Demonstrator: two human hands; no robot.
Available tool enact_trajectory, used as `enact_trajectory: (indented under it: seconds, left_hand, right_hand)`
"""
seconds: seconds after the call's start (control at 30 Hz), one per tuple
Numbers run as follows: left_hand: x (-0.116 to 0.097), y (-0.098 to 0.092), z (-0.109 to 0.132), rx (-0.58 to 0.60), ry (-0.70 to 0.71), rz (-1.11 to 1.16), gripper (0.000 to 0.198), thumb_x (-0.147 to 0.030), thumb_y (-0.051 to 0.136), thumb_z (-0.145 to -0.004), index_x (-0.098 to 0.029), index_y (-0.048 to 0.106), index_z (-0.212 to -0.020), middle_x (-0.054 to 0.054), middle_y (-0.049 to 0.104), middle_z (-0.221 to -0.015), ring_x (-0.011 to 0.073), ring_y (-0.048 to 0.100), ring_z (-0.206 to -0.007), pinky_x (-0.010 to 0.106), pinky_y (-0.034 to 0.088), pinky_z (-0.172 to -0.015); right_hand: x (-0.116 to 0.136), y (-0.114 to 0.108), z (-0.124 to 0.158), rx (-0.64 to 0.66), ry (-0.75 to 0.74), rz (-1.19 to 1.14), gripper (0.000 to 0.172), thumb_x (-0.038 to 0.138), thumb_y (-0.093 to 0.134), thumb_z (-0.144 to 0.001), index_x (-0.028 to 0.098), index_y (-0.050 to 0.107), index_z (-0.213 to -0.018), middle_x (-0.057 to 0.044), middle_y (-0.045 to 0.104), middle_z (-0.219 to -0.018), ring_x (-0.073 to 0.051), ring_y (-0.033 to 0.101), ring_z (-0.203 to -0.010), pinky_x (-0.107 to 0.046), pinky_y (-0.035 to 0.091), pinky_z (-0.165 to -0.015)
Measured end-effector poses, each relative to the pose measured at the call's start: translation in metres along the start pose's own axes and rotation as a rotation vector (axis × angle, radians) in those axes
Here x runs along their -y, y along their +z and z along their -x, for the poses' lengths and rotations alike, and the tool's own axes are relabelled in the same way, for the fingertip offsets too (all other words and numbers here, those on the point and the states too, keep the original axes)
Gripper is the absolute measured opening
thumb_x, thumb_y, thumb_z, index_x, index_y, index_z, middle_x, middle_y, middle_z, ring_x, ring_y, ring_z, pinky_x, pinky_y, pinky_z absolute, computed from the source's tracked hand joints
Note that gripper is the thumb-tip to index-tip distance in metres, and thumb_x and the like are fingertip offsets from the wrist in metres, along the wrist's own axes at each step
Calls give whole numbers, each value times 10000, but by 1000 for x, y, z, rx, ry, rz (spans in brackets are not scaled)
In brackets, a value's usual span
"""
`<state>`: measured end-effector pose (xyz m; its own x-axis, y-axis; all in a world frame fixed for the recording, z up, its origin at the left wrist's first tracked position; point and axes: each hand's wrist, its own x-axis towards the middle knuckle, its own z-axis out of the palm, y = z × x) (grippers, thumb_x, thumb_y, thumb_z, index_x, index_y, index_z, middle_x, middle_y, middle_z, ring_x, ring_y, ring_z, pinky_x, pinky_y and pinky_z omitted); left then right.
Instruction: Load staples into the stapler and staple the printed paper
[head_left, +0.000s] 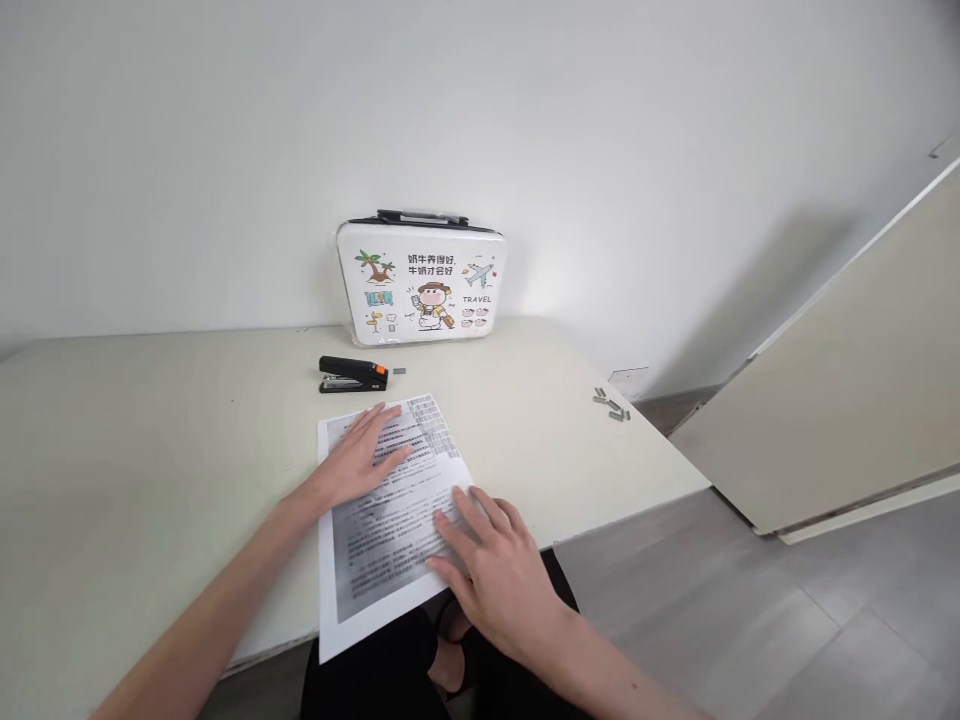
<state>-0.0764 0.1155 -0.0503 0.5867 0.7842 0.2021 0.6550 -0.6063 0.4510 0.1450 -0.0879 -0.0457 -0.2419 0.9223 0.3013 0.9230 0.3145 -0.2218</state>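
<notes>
A printed sheet of paper, grey with dense text and white margins, lies at the table's front edge, its near end sticking out past the edge. Whether it is one sheet or several cannot be made out. My left hand rests flat on its upper part with the fingers spread. Over the right side of the paper lies my right hand, fingers stretched out on the print and the thumb near the lower edge. Just beyond the paper is a black stapler with an orange mark, and a short strip of staples sits beside it.
A white carry case with cartoon prints and a black handle stands upright against the wall. Several staple strips lie scattered near the right edge of the pale table. To the right, a light panel rises from the grey floor.
</notes>
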Motion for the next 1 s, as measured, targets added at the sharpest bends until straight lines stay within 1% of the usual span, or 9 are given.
enact_trajectory:
  seconds: [0.1,0.23,0.33,0.5,0.6,0.67,0.8,0.9,1.0]
  left_hand:
    - [17,-7,12,69,-25,-138,882,-742,425,-982,-164,330,-1642,130,315,-1722,353,207,-1615,529,164,-1321]
    - [31,-21,29,83,-69,-191,891,-743,391,-989,-165,318,-1663,108,299,-1726,336,221,-1612,498,145,-1327]
    - [37,-26,38,63,-86,-158,886,-747,420,-981,-187,334,-1662,105,301,-1721,339,239,-1606,509,153,-1320]
    - [44,-25,44,68,-51,-93,857,-732,459,-992,-218,339,-1666,95,298,-1721,325,218,-1614,520,121,-1321]
    - [43,-23,47,48,-10,-69,777,-704,485,-1004,-290,371,-1652,48,291,-1727,321,205,-1618,535,77,-1322]
    - [41,-21,50,45,11,-72,704,-689,468,-1022,-340,411,-1631,12,272,-1734,320,184,-1623,542,45,-1321]
    - [38,-20,54,66,27,-100,622,-685,422,-1045,-390,474,-1590,-26,232,-1747,329,150,-1629,553,22,-1319]
    - [37,-21,56,86,22,-124,639,-700,397,-1047,-376,474,-1593,-14,226,-1751,336,140,-1631,552,26,-1318]
    - [36,-23,57,97,25,-139,660,-712,368,-1050,-352,481,-1593,12,243,-1749,343,150,-1628,553,40,-1316]
  right_hand:
    - [10,0,-11,5,-33,-72,373,441,505,-1084,280,692,-1364,-94,610,-1527,-345,557,-1403,-567,505,-1103]
    - [4,0,-27,10,-60,-300,244,345,550,-1072,285,770,-1157,-36,727,-1361,-263,637,-1269,-461,528,-1058]
    - [-4,5,-43,15,-30,-496,239,326,545,-1062,275,772,-1010,-26,787,-1172,-233,683,-1135,-397,553,-983]
    - [-23,18,-87,57,72,-666,294,410,518,-1049,241,738,-949,-37,784,-927,-188,704,-777,-311,552,-709]
    - [-30,33,-117,38,126,-714,309,446,514,-1037,225,723,-987,-32,770,-863,-177,706,-719,-294,547,-679]
    - [-31,44,-136,-3,131,-718,293,445,513,-1028,224,705,-1033,-34,769,-909,-169,710,-699,-289,552,-666]
    - [-30,61,-179,-157,81,-625,256,368,538,-992,221,657,-1165,-88,707,-1251,-154,706,-738,-310,581,-714]
    - [-27,67,-216,-228,37,-537,367,284,559,-962,208,585,-1320,-125,593,-1459,-143,682,-713,-362,592,-833]
    - [-20,70,-251,-206,36,-444,510,260,597,-956,198,502,-1453,-145,537,-1541,-157,679,-712,-419,564,-936]
